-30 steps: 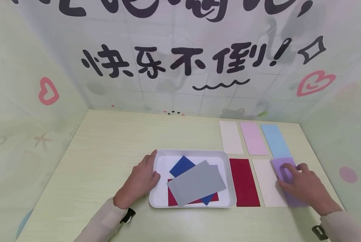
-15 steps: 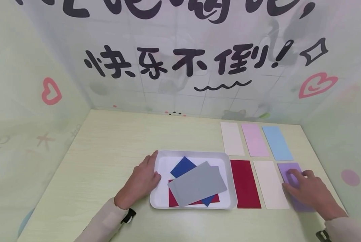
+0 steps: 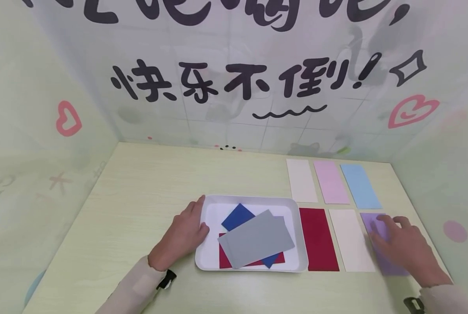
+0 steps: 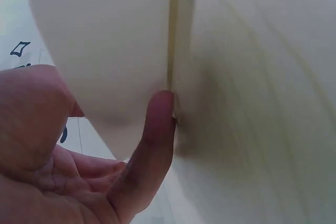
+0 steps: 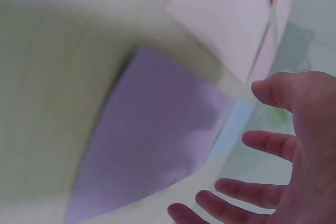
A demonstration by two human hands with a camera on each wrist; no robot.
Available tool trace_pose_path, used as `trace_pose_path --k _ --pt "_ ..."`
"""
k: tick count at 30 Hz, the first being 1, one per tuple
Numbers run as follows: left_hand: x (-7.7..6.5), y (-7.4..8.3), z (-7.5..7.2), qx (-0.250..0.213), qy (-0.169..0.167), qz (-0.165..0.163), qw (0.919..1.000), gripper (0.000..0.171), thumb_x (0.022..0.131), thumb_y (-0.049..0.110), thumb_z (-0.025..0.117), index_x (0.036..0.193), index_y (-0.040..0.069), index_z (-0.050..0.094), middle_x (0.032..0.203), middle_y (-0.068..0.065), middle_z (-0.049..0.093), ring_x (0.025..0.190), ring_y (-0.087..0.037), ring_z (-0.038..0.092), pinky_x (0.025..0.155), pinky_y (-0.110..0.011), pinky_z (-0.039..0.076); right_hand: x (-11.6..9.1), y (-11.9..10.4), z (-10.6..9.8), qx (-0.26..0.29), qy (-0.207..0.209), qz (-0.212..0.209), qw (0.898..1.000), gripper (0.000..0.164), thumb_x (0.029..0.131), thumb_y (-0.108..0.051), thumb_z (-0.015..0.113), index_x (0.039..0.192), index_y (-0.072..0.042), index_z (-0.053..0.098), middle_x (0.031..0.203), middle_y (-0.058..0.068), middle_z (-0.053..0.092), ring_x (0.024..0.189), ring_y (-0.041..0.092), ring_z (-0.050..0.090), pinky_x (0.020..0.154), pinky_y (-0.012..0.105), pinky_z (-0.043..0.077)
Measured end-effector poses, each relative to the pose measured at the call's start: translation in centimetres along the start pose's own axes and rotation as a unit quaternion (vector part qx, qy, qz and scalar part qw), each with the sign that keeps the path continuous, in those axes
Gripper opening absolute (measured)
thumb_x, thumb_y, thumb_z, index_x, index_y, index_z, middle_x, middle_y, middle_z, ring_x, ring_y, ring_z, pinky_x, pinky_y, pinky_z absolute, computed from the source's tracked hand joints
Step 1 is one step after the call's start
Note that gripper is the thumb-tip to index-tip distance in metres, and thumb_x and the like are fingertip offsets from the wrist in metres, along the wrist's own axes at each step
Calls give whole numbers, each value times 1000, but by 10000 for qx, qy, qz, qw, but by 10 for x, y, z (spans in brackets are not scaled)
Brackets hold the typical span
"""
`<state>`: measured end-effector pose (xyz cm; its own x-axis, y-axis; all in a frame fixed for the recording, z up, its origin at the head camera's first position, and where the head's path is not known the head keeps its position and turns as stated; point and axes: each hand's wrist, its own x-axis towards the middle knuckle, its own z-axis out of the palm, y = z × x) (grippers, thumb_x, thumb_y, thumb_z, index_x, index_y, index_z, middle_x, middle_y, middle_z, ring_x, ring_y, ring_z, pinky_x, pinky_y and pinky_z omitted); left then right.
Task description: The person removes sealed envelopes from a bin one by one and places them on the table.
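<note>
Six flat, oblong cards lie in two rows of three on the right part of a pale, wood-grained table [image 3: 151, 183]. In the far row, left to right, are a pale card [image 3: 302, 181], a pink card [image 3: 331, 181] and a light blue card [image 3: 360, 186]. In the near row are a red card [image 3: 320, 240], a cream card [image 3: 351, 240] and, at the right end, a purple card [image 5: 152, 135].

Above the purple card hangs the right hand [image 3: 410, 248], its fingers loosely bent and spread; the right wrist view shows them holding nothing. A second ago this card overlapped the cream card and met the light blue one, under the fingers. Now it lies flat, just beside the cream card and near the light blue card, with narrow gaps between, and the hand has let it go. Setting this card down therefore looks finished, and the near row now matches the far one in number.

The left hand [image 3: 182, 235] grips the left edge of a white tray [image 3: 206, 255], thumb over the rim and fingers outside; it has not moved from there. Inside, a grey card [image 3: 253, 242] rests askew across a dark blue card [image 3: 237, 216] and a dark red card [image 3: 224, 259], so cards remain unlaid.
</note>
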<state>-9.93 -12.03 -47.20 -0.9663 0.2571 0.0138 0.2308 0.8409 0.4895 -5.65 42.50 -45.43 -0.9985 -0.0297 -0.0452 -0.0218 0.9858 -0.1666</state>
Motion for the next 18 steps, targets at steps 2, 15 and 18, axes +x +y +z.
trace_pose_path --k 2,15,18 --pt "0 1 -1 61 64 79 9999 71 92 16 63 152 -3 30 135 -22 50 94 -33 66 80 -41 55 2 -8 -2 54 369 -81 9993 50 96 -41 60 131 -6 51 123 36 42 93 63 49 54 61 45" --pt "9 39 -25 1122 527 746 9895 66 89 25 68 145 -2 45 135 -20 52 124 -37 48 95 -48 47 24 -116 -3 364 1109 -986 9882 42 91 -31 67 127 -10 59 123 17 55 102 41 53 54 47 51" --pt "10 56 -29 1238 275 1047 9864 63 89 26 69 143 2 48 136 -16 52 124 -34 49 95 -44 48 32 -140 -3 565 1021 -1145 9865 43 91 -31 67 128 -10 59 122 14 57 102 36 55 64 48 53"
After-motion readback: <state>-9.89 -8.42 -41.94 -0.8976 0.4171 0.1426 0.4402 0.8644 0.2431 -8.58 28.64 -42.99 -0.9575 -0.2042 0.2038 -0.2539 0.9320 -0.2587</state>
